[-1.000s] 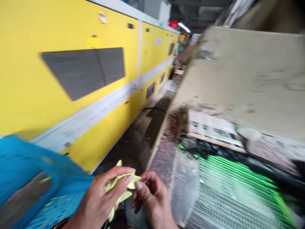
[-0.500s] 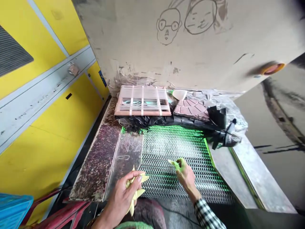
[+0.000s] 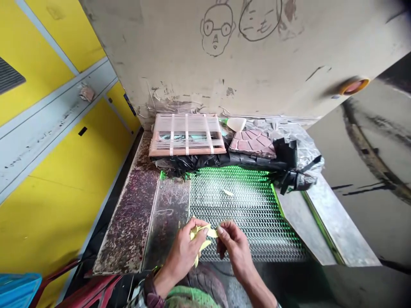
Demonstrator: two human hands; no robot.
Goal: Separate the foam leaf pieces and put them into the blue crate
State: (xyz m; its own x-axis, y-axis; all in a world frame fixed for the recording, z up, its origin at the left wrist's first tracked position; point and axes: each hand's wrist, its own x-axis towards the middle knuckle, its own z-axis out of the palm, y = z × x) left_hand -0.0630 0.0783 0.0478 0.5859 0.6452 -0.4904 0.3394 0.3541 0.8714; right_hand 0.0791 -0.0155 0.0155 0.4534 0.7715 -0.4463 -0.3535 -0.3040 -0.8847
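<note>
Several thin pale yellow pieces [image 3: 204,245] are bunched in my left hand [image 3: 184,249], whose thumb and fingers are closed on them at the near edge of the metal mesh belt [image 3: 250,222]. Beside it, my right hand [image 3: 236,249] pinches the tip of one piece that sticks out of the bunch. Farther up, a single yellow piece [image 3: 227,193] lies flat on the mesh, under green-tinted light.
A wooden frame [image 3: 188,152] strung with white bands, a pinkish segmented slab [image 3: 253,143] and black plastic wrapping [image 3: 290,160] sit beyond the belt. Metal plates [image 3: 128,214] flank it. A blue crate [image 3: 19,288] is at lower left.
One yellow piece now lies on the mesh, where my right hand held it out before. That hand has come back left to the bunch in my left hand. The view has shifted slightly.
</note>
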